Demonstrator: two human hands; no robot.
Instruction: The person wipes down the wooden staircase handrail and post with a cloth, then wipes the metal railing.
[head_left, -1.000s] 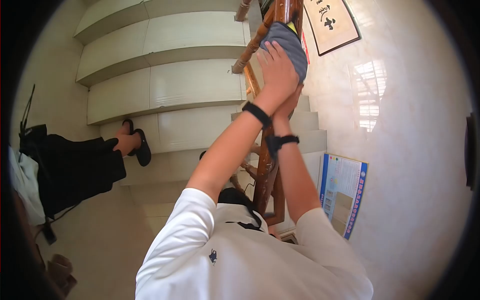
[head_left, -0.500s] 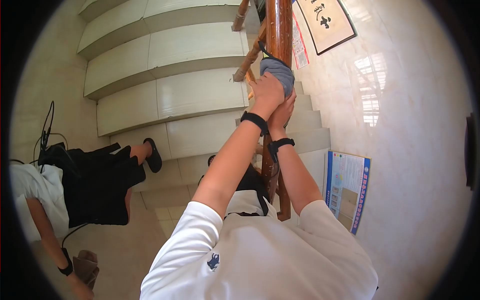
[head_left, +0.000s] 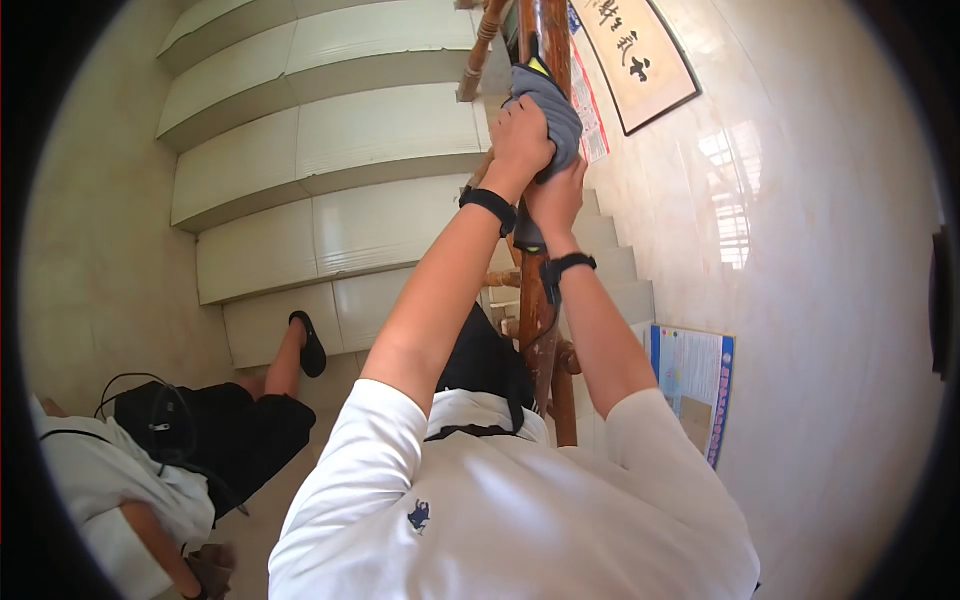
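Note:
A grey cloth (head_left: pixel 548 112) with a dark, yellow-green-trimmed edge is wrapped over the brown wooden handrail (head_left: pixel 550 40). On top of it lies my left hand (head_left: pixel 522 145), its fingers curled and gripping the fabric. Just below, on the right side of the rail, my right hand (head_left: pixel 560 195) closes round the cloth from the other side; its fingertips are partly hidden. A darker flap of the same cloth shows under my right wrist. Both wrists carry black bands, and both arms are stretched forward.
Pale tiled stairs (head_left: pixel 390 125) rise on the left, beside turned wooden balusters (head_left: pixel 480 50). Another person (head_left: pixel 230 430) in black shorts climbs there, a brown cloth (head_left: pixel 212 572) at their hand. A framed calligraphy (head_left: pixel 640 60) and a blue-edged poster (head_left: pixel 692 380) are on the right wall.
My hands and the cloth have shifted farther up the view along the rail, and a lower flap of cloth now shows. The other person has moved, and the stairs sit lower in view.

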